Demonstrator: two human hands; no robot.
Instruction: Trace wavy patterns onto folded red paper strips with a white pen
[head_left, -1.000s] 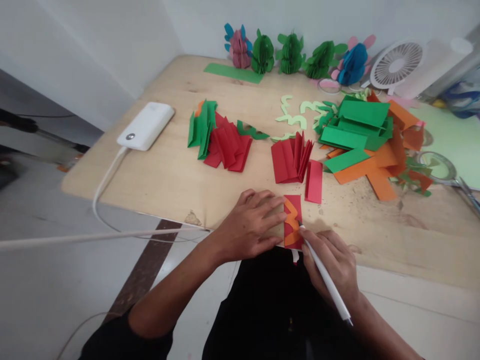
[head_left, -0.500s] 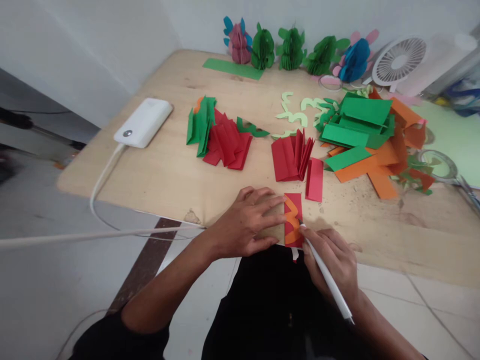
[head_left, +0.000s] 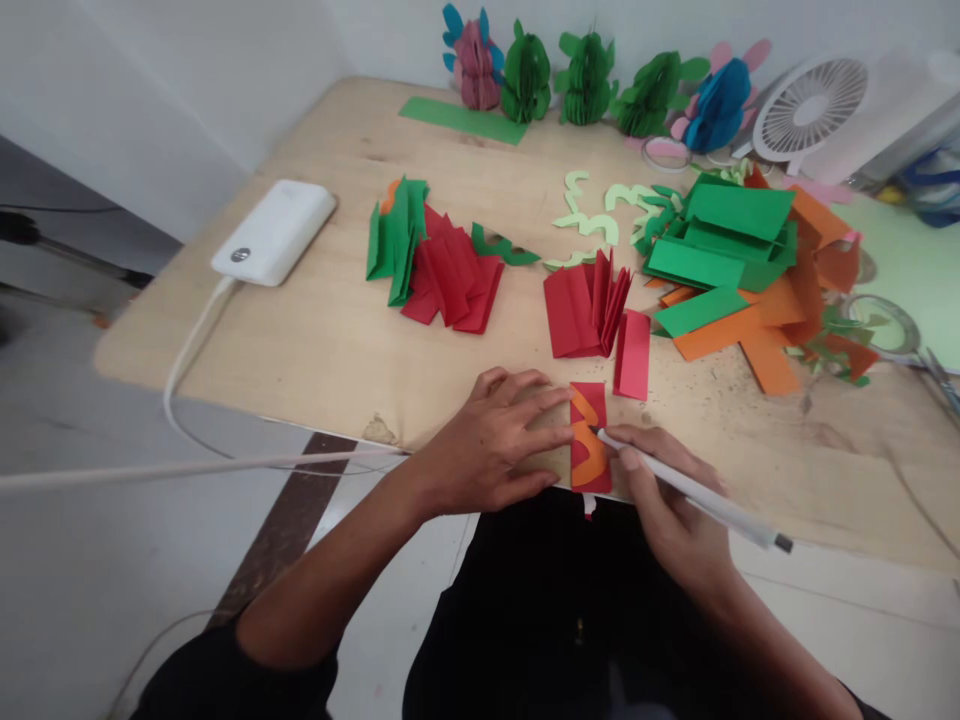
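Observation:
A red paper strip [head_left: 589, 393] lies at the table's front edge with a curvy orange paper shape [head_left: 589, 458] on top of it. My left hand [head_left: 491, 445] rests flat with spread fingers, its fingertips touching the left edge of the strip and the orange shape. In my right hand [head_left: 679, 500] is a white pen [head_left: 709, 495], its tip at the right side of the orange shape and its rear end pointing right. Just beyond are a folded red strip [head_left: 632, 355] and a fan of folded red papers [head_left: 585, 308].
Green folded papers [head_left: 397, 240] and red ones [head_left: 454, 275] lie left of centre. A white power bank [head_left: 276, 232] with a cable is at the left. Orange strips [head_left: 769, 360], green papers [head_left: 739, 215] and scissors [head_left: 941, 380] lie right. Paper figures [head_left: 589, 80] and a fan [head_left: 810, 108] stand behind.
The pen has swung to a flatter angle, its rear end now further right and higher. Its tip has moved slightly up along the orange shape. My left hand stays in place; the view has shifted slightly.

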